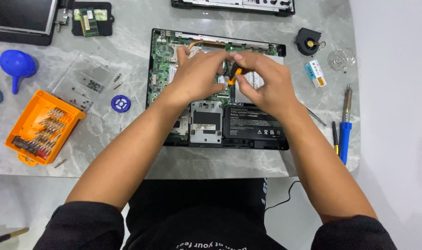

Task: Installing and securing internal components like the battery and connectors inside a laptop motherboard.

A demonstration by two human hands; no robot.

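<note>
Head camera looks down on a grey marble table (127,41). In the middle lies an opened laptop base (218,88), its green board showing, with a black battery (254,124) at its lower right and a silver drive cover (206,122) beside that. A copper pipe (206,43) runs along the top of the board.

Both hands meet over the middle of the board. The left hand (197,76) has its fingers curled down onto the board, touching the tool. The right hand (264,83) pinches a small orange-handled screwdriver (234,76) between thumb and fingers, tip down on the board. The hands hide the part under them.

At the lower left of the frame sits an orange bit case (41,127). Above it are a clear plastic lid (83,78) and a blue air blower (17,65). A small blue ring (120,103) lies near the laptop. At the upper right are a black fan (308,41) and a clear round dish (341,59). A blue-handled tool (345,127) lies at the right edge.
</note>
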